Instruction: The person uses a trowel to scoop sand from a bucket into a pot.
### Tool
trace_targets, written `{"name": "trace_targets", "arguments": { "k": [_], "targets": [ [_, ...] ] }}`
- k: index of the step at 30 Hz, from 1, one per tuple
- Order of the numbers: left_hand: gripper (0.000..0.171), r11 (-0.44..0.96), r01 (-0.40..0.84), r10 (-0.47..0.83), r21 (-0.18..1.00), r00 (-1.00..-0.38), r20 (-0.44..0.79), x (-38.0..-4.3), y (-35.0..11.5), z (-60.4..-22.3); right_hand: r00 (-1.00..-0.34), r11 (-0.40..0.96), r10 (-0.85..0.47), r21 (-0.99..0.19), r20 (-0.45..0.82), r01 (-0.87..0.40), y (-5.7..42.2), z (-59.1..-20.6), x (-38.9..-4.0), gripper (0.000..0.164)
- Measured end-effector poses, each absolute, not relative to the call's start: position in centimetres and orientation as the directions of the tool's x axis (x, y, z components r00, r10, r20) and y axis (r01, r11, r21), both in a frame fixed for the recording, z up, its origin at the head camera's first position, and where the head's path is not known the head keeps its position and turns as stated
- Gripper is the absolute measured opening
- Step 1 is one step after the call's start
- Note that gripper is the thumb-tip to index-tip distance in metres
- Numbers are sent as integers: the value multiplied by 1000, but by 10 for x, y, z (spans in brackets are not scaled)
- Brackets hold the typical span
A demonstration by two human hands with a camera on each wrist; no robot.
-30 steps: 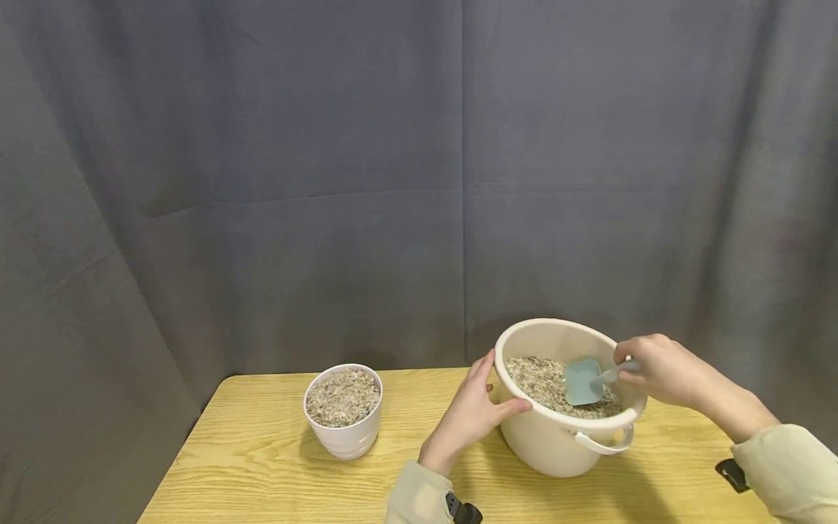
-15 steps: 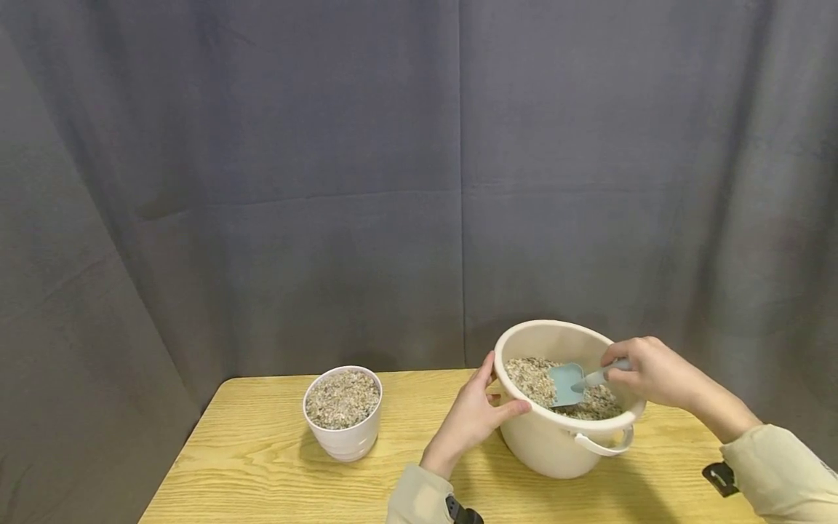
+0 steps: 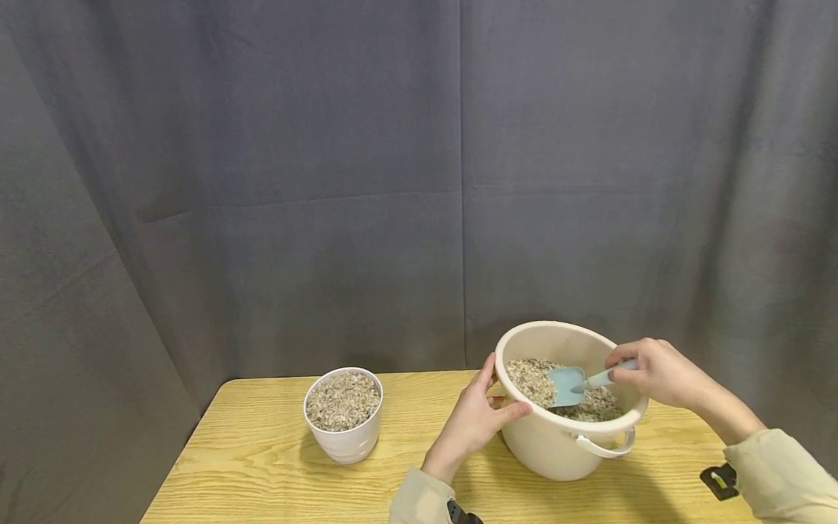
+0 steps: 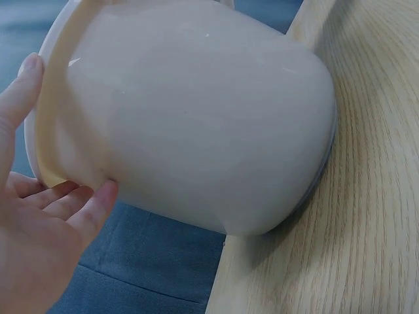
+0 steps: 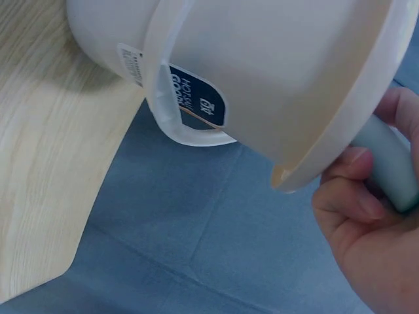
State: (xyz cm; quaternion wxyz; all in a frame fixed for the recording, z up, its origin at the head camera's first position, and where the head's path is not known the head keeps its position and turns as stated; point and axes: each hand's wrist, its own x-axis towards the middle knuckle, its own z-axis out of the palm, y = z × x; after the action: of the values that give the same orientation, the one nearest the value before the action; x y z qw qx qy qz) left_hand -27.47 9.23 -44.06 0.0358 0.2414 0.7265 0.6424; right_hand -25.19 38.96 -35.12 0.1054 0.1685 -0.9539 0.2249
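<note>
On the pale wood-grain worktop (image 3: 222, 458): two containers, one large round cream plastic bucket (image 3: 556, 455) and one small round white pot (image 3: 348, 442), each holding speckled tan granules (image 3: 530, 377). Left hand (image 3: 476, 407): fingers spread wide, holding the bucket's rim. Right hand (image 3: 663, 372): fingers closed around one pale-blue scoop (image 3: 568, 386), blade among the bucket's granules.

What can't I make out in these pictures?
Floor of the bucket, head view: covered by grains.
Blade of the scoop, right wrist view: behind the bucket's wall.
Right hand, right wrist view: partly cut off by the right edge.
Fine print on the white label, right wrist view: too small.
</note>
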Motion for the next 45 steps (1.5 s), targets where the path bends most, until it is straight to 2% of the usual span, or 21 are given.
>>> {"name": "trace_targets", "arguments": {
  "k": [13, 22, 30, 34, 40, 45],
  "targets": [
    [99, 35, 283, 394, 959, -885, 247, -276, 88, -443, -908, 792, -313, -451, 277, -411, 382, -349, -257, 7],
    [100, 54, 318, 380, 946, -883, 275, -275, 85, -443, -938, 724, -271, -597, 215, -346, 378, -351, -259, 8],
    [98, 79, 336, 395, 938, -875, 280, -274, 87, -442, -965, 661, -214, -704, 153, -259, 380, -354, -251, 17],
    [96, 72, 343, 405, 937, -868, 287, -273, 89, -443, -958, 632, -209, -720, 197, -286, 382, -356, -244, 18],
    [96, 83, 356, 408, 931, -864, 295, -274, 90, -444, -962, 654, -105, -711, 250, -257, 383, -359, -234, 16],
    [97, 92, 362, 403, 927, -865, 298, -275, 89, -444, -959, 590, -47, -767, 279, -252, 387, -365, -225, 18]
  ]
}}
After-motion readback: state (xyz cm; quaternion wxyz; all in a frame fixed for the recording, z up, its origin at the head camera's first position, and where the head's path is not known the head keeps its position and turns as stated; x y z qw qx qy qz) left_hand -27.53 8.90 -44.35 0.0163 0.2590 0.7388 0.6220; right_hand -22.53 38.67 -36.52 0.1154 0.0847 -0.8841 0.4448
